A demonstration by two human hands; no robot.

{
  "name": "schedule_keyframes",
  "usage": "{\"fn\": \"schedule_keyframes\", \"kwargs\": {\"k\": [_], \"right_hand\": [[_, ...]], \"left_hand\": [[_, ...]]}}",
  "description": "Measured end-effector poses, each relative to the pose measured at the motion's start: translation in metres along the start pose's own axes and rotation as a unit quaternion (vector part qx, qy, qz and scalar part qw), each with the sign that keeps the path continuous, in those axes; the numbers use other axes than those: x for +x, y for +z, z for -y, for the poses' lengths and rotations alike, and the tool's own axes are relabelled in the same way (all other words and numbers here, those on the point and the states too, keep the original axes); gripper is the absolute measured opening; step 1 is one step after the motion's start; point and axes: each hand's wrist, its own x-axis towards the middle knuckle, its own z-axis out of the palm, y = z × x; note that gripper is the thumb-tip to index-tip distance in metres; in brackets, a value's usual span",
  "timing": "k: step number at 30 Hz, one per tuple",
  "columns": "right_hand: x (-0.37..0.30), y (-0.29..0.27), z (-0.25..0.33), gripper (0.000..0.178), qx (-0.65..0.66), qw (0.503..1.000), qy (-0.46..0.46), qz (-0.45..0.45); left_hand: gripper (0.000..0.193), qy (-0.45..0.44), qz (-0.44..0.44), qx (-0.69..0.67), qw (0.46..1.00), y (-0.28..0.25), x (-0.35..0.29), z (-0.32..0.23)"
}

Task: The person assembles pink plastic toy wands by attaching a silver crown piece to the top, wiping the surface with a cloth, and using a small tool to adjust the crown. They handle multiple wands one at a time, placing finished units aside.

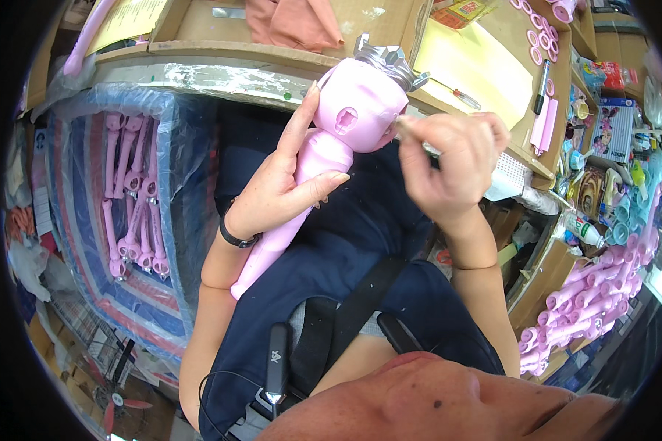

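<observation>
A pink plastic toy wand (357,92) with a rounded head and a long tapering handle slants across my lap. A silver crown-shaped piece (391,65) tops its head, and a small cut-out shows in its side. My left hand (276,191) is wrapped round its neck, fingers along one side of the head and thumb across the front. Close to the right side of the head, my right hand (452,162) is closed in a pinch, slightly blurred. A thin dark-and-silver bit shows between its fingers, too hidden to name.
A cardboard-edged bench (206,77) with an orange cloth (294,26), yellow paper (485,73), a small screwdriver (456,95), a marker (542,87) and pink rings (541,37) lies ahead. On the left, a striped bag (176,220) holds pink wands; more pink parts (585,301) are piled right.
</observation>
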Motion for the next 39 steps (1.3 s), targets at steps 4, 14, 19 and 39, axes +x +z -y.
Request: {"fn": "schedule_keyframes", "kwargs": {"k": [4,14,19,39], "right_hand": [[0.0005,0.0005,0.0003,0.024,-0.012,1.0,-0.006,-0.015],[-0.0002,0.0001,0.0018,0.023,0.003,0.999,-0.037,-0.019],[0.0008,-0.0001,0.0023,0.023,-0.017,1.0,-0.005,-0.012],[0.001,-0.0019,0.0016,0.025,-0.008,1.0,-0.007,-0.008]], "left_hand": [[0.091,0.0,0.0,0.006,1.0,-0.0011,0.0006,0.0005],[0.091,0.013,0.002,0.014,1.0,-0.0008,0.0002,0.0017],[0.091,-0.001,0.003,-0.006,1.0,0.0,-0.0006,0.0013],[0.09,0.038,0.009,0.049,0.998,-0.0015,0.0014,0.0033]]}}
